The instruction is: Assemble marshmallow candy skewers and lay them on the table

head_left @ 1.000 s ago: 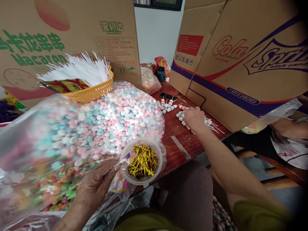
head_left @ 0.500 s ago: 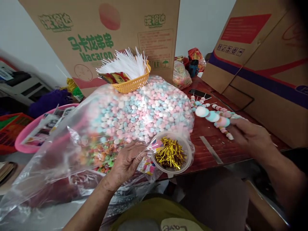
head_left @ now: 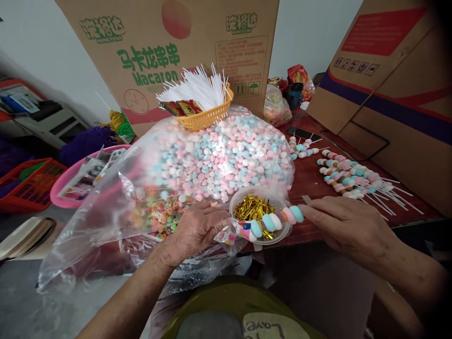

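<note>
Toward 4 o'clock, the right hand [head_left: 353,230] covers the candy skewer [head_left: 276,221] at its 3 o'clock end; how far the opposite end sits inside the printed bag [head_left: 240,228] cannot be told. The left hand [head_left: 196,228], at 7 o'clock, hides that bag's edge. The skewer screens some gold twist ties [head_left: 252,206]. At 11 o'clock the top edge cuts the Macaron carton [head_left: 201,47], whose boxed print [head_left: 242,61] is too small to read. The orange basket [head_left: 35,188] at 9 o'clock runs off the left.
</note>
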`<state>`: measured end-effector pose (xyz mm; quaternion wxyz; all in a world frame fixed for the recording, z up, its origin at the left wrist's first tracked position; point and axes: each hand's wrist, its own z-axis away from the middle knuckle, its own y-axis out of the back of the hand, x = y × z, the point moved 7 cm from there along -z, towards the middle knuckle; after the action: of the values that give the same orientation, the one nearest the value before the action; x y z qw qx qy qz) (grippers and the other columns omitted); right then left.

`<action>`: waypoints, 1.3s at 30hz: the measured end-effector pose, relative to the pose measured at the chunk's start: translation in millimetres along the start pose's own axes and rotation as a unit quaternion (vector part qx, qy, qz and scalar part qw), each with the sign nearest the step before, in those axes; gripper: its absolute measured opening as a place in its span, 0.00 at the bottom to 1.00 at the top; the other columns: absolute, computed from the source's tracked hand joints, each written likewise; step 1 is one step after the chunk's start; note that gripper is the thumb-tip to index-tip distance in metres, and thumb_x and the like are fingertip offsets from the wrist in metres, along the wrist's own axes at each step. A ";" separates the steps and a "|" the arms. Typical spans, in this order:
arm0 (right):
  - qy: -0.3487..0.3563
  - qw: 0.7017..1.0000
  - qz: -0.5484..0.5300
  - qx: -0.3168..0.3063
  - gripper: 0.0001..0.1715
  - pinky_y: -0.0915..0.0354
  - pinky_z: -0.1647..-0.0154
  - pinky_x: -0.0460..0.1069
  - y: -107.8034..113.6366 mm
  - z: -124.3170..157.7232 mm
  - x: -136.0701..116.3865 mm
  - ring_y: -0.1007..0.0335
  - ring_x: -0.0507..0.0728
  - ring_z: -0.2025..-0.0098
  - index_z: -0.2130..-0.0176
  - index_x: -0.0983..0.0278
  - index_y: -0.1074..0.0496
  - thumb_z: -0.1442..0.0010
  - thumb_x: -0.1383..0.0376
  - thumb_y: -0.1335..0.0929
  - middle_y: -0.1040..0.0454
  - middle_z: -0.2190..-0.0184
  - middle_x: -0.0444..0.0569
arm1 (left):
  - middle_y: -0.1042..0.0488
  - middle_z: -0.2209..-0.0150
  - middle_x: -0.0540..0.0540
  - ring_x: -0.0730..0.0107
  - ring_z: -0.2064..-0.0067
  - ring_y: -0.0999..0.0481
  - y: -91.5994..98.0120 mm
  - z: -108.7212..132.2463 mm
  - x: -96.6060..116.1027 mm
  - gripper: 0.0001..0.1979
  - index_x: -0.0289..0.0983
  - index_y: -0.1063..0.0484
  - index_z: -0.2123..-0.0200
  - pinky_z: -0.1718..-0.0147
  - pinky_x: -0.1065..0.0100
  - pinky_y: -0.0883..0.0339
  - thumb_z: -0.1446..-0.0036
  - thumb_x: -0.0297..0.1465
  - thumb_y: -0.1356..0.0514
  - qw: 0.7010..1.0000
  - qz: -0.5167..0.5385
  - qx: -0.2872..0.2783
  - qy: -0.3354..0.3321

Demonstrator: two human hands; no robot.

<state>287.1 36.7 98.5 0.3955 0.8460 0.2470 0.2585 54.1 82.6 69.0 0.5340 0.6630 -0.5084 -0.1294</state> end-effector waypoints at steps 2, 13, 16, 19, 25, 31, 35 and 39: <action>-0.011 0.999 0.040 0.013 0.17 0.39 0.70 0.49 4.2 -2.7 -3.7 0.31 0.55 0.68 0.59 0.61 0.28 0.42 0.74 0.40 0.24 0.67 0.53 | 0.20 0.62 0.45 0.66 0.62 0.23 -2.9 -2.0 3.8 0.12 0.41 0.27 0.54 0.62 0.66 0.34 0.37 0.32 0.48 1.000 0.005 -0.009 -0.009; -0.022 0.999 0.041 -0.002 0.14 0.36 0.69 0.49 11.3 12.2 6.9 0.28 0.57 0.66 0.59 0.67 0.28 0.43 0.75 0.38 0.24 0.65 0.54 | 0.35 0.79 0.52 0.77 0.76 0.36 2.1 -0.2 -3.8 0.14 0.35 0.30 0.73 0.73 0.74 0.42 0.36 0.29 0.49 0.995 0.089 0.004 0.033; -0.031 0.998 0.048 0.012 0.14 0.35 0.66 0.49 11.2 14.2 6.9 0.28 0.57 0.65 0.59 0.66 0.28 0.44 0.76 0.37 0.24 0.64 0.54 | 0.34 0.79 0.52 0.76 0.75 0.36 2.6 -0.1 -2.6 0.11 0.36 0.29 0.69 0.72 0.73 0.41 0.36 0.29 0.48 0.997 0.077 0.003 0.031; -0.034 0.997 0.065 0.029 0.15 0.35 0.66 0.50 13.2 12.3 4.6 0.28 0.58 0.65 0.59 0.67 0.28 0.46 0.77 0.36 0.24 0.65 0.54 | 0.29 0.76 0.51 0.74 0.73 0.32 2.2 -1.4 0.7 0.09 0.38 0.28 0.63 0.70 0.71 0.39 0.36 0.30 0.48 0.997 0.069 -0.006 0.015; -0.023 0.997 0.064 0.044 0.14 0.35 0.66 0.51 13.5 12.5 -1.9 0.29 0.59 0.65 0.59 0.66 0.29 0.45 0.77 0.36 0.25 0.67 0.54 | 0.27 0.75 0.51 0.75 0.72 0.31 2.4 -2.8 1.1 0.10 0.38 0.27 0.63 0.70 0.72 0.39 0.36 0.29 0.48 0.998 0.067 -0.007 0.009; 0.019 1.000 -0.002 0.012 0.17 0.34 0.69 0.50 6.3 15.5 -8.5 0.30 0.56 0.68 0.57 0.66 0.30 0.45 0.79 0.37 0.25 0.68 0.52 | 0.26 0.75 0.50 0.74 0.73 0.29 0.0 -4.3 -0.1 0.10 0.37 0.27 0.60 0.71 0.71 0.39 0.36 0.29 0.48 1.000 0.020 -0.011 -0.008; 0.033 0.999 -0.029 0.002 0.15 0.35 0.71 0.49 7.4 15.6 -3.1 0.30 0.56 0.69 0.57 0.65 0.32 0.43 0.77 0.36 0.25 0.68 0.52 | 0.23 0.70 0.48 0.71 0.69 0.26 -5.4 -7.0 3.4 0.09 0.38 0.27 0.59 0.69 0.68 0.38 0.37 0.31 0.47 0.999 0.001 -0.040 -0.032; 0.009 0.999 -0.026 0.023 0.17 0.33 0.70 0.50 8.8 18.6 4.0 0.30 0.57 0.67 0.55 0.66 0.32 0.45 0.77 0.34 0.25 0.66 0.55 | 0.23 0.70 0.49 0.73 0.69 0.27 -3.4 -9.2 9.4 0.08 0.39 0.28 0.60 0.69 0.70 0.38 0.36 0.29 0.48 0.993 0.099 -0.032 -0.056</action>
<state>303.7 24.1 96.2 0.3805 0.8456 0.2788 0.2501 66.7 79.9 73.3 0.5359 0.5839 -0.5960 -0.1291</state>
